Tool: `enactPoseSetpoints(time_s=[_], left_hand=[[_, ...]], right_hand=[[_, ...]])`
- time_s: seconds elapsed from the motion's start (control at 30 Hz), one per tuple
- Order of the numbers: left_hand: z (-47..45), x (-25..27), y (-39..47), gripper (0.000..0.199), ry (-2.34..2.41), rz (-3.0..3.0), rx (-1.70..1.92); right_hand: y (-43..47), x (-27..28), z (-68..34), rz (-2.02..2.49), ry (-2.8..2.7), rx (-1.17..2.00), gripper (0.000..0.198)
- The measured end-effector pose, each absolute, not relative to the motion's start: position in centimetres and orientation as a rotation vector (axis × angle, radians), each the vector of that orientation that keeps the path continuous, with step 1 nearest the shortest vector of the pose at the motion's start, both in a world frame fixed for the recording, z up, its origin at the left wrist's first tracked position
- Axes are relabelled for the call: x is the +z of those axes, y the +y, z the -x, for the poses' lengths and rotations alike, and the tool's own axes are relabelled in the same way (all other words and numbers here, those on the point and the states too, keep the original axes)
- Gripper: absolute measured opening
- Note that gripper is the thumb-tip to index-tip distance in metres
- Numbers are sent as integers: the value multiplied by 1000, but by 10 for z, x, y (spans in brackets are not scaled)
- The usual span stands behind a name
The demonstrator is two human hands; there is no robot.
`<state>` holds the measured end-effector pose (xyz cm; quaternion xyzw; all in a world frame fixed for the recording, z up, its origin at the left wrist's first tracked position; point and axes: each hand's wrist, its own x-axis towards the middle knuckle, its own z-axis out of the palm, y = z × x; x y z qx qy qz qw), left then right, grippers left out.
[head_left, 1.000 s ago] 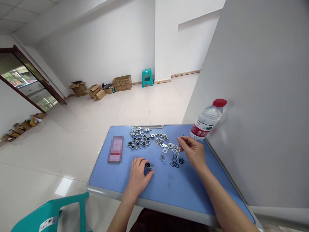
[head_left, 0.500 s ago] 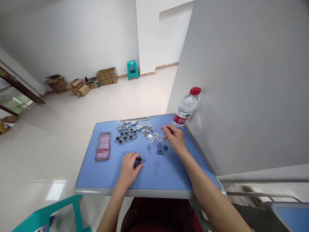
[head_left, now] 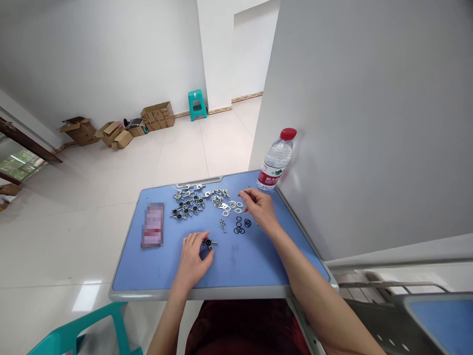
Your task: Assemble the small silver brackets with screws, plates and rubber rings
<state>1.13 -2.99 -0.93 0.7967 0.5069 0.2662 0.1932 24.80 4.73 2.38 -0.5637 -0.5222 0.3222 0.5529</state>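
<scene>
Near the front of the blue table, my left hand [head_left: 194, 259] curls its fingers and thumb around a small metal fitting [head_left: 209, 242]. The fitting has a black round middle and a silver stem pointing right. My right hand [head_left: 258, 207] hovers over the thin flat metal plates [head_left: 236, 204], thumb and forefinger pinched together; whatever is between them is too small to make out. Below it lie several black rubber rings [head_left: 239, 230]. Tiny silver nuts or screws [head_left: 222, 226] sit left of the rings. Similar fittings with black middles [head_left: 186, 209] form a group farther back.
A phone [head_left: 152, 224] lies at the left of the table [head_left: 127, 276]. A red-capped water bottle [head_left: 275, 160] stands at the back right, by a grey partition [head_left: 354, 148]. Cardboard boxes [head_left: 158, 117] and a teal stool [head_left: 197, 105] are on the floor beyond.
The camera view has shifted slightly. More of the fitting shows between my left fingers and thumb. My right hand stays over the flat plates, still pinched.
</scene>
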Motion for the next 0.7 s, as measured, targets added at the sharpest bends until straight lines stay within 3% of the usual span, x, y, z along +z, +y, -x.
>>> enactPoseSetpoints(time_s=[0.2, 0.4, 0.7], left_hand=[[-11, -11, -29, 43, 1491, -2262, 740], [-12, -10, -28, 23, 1519, -2299, 713], [-12, -12, -26, 18, 1507, -2331, 697]], right_hand=[[50, 21, -252, 1426, -1329, 747, 29], [55, 19, -261, 1564, -1427, 674, 23], [52, 17, -256, 1603, -1785, 755, 12]])
